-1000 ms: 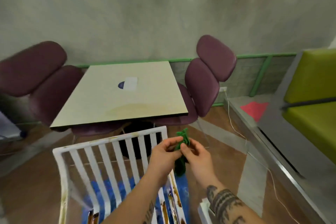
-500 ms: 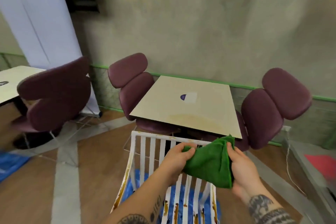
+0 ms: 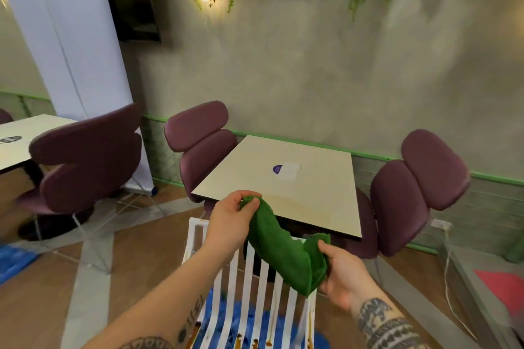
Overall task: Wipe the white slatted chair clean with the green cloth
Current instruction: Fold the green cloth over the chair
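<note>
Left hand [image 3: 229, 221]: pinches the upper end of the cloth between thumb and curled fingers, raised just above the top rail of the chair.
Right hand [image 3: 340, 272]: grips the lower end, bunched against the palm, lower and further right than the left hand.
Cloth [image 3: 280, 252]: green, pulled into a loose rolled band between the two hands and held in the air in front of the right part of the chair back. Whether it brushes the slats cannot be told.
Chair [image 3: 249, 278]: white and slatted, directly under the hands. Only its back and the top of its frame are in view.
Stains [image 3: 310, 323]: brown streaks and drips run down the right side of the frame and mark the lower ends of several slats.
Done so far: judging by the marks, little or no wiping. The cloth is in hand and seems to be being readied.
Left to do: press the cloth on the frame and slats and rub off the brown marks, then the parts out of view.
Around: a blue sheet [image 3: 243, 323] lies on the floor under the chair, and behind it stands a cream surface [image 3: 312, 201] between purple padded seats [image 3: 419, 187].
</note>
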Demonstrator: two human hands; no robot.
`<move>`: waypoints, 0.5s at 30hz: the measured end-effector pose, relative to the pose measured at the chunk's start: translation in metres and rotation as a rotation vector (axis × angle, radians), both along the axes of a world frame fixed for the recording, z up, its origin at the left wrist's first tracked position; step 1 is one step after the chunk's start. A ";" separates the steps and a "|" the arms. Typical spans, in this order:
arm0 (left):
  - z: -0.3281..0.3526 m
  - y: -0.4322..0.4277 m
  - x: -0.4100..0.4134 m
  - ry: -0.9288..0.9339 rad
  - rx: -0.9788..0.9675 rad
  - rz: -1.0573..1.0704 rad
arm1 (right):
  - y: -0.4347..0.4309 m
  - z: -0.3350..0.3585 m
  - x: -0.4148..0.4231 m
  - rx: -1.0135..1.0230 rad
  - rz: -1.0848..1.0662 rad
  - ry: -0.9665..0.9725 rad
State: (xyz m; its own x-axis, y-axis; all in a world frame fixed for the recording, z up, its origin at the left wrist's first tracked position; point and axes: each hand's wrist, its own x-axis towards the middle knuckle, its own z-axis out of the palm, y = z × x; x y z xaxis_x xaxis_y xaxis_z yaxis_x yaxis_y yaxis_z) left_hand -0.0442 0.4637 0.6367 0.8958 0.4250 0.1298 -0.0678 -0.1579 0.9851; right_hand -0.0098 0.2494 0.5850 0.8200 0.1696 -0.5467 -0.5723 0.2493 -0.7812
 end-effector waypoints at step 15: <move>0.079 0.051 0.019 -0.046 -0.080 -0.459 | 0.080 0.061 -0.014 -0.311 0.485 -0.838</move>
State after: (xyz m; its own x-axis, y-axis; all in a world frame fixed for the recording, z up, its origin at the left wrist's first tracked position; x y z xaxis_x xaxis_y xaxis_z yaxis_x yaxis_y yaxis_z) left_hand -0.0257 0.5151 0.7156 0.9876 -0.0040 0.1572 -0.1573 -0.0251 0.9872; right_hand -0.0235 0.3294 0.6462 0.8401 0.5337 0.0963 0.2040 -0.1464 -0.9680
